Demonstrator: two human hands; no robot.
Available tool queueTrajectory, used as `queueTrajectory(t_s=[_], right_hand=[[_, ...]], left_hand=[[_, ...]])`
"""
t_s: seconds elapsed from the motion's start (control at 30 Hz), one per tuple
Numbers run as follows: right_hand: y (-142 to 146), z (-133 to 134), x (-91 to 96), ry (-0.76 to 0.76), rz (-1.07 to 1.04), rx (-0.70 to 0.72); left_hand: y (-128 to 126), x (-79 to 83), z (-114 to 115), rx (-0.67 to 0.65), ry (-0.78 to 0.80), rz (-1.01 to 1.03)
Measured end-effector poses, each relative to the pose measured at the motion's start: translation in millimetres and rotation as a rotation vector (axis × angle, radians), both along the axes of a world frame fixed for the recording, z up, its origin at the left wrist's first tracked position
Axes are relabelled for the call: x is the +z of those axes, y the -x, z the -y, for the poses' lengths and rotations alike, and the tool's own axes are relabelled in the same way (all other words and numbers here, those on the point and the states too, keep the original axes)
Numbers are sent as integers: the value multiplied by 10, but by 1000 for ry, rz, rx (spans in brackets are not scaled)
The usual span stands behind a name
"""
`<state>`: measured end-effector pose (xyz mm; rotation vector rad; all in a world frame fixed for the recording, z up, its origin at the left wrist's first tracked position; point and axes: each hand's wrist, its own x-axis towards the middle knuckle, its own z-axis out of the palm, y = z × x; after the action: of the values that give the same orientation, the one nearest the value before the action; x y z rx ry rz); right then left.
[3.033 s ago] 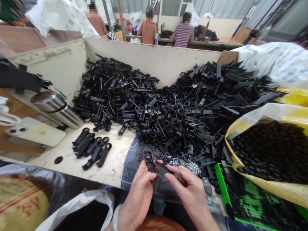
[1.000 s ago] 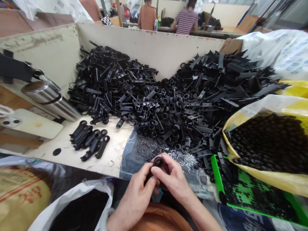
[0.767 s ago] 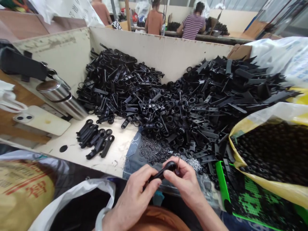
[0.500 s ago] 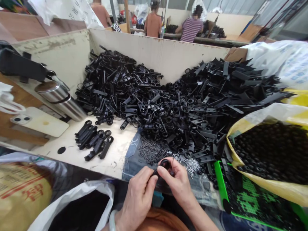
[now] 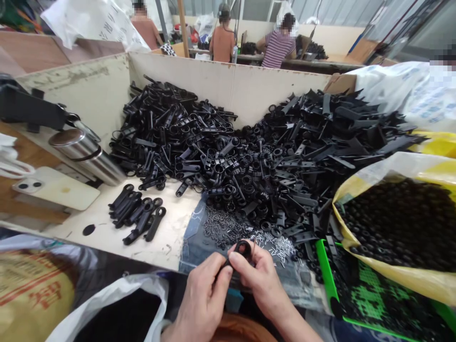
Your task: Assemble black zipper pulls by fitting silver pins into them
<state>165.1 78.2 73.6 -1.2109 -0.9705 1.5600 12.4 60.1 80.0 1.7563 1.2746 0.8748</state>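
My left hand [image 5: 204,297] and my right hand [image 5: 260,280] meet at the near table edge, both pinched on one black plastic part [image 5: 241,249] with a ring-shaped end. The right fingers press on the ring end while the left fingers hold its shaft. Just beyond lie small dark and silver pins [image 5: 245,232] on a blue cloth [image 5: 194,237]. A big heap of black plastic parts [image 5: 249,147] fills the walled table behind. A small group of finished-looking black parts [image 5: 138,216] lies to the left.
A steel flask [image 5: 85,156] and a white phone [image 5: 53,187] rest at the left. A yellow bag of black rings [image 5: 402,218] and a green crate [image 5: 356,294] stand on the right. White bags [image 5: 117,308] sit below. Three people work at a far bench [image 5: 278,45].
The hands have gone from holding the part spread between them to pinching close together on its ring end. The view shifted slightly; the heaps have not moved.
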Motion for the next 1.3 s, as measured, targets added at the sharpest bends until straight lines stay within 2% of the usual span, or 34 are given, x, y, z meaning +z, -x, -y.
queueTrajectory(t_s=[0.13,0.3,0.47,0.57,0.73,0.8,0.87,0.97,1.07,1.13,1.3], right_hand=[[12,-88,24,-101,148,-65],[-75,26,-39,-77,-3,76],[-78,116,-114,-12,-25,41],[-38,126,-126,60,-45,-18],[14,205,-180,181,-213,-87],[21,245,-192,181,-230,-85],[25,273,-191,154,-188,-67],[39,282,-186,105,-119,-52],[46,269,-181,116,-112,-71],[31,265,-162,145,-143,-64],[-72,281,-69,154,-142,-41]], left_hand=[[-49,-20,-70,93,171,74],[122,109,-71,-169,334,32],[179,104,-14,-188,101,-99],[111,20,10,-114,26,-56],[66,-54,54,-16,-87,-34],[81,-38,66,-7,-99,-55],[99,-26,79,-54,-99,-73],[106,-80,126,-98,-117,-107],[73,-191,191,63,-203,-143],[33,-221,217,117,-204,-150],[-34,-60,219,-58,-26,-108]])
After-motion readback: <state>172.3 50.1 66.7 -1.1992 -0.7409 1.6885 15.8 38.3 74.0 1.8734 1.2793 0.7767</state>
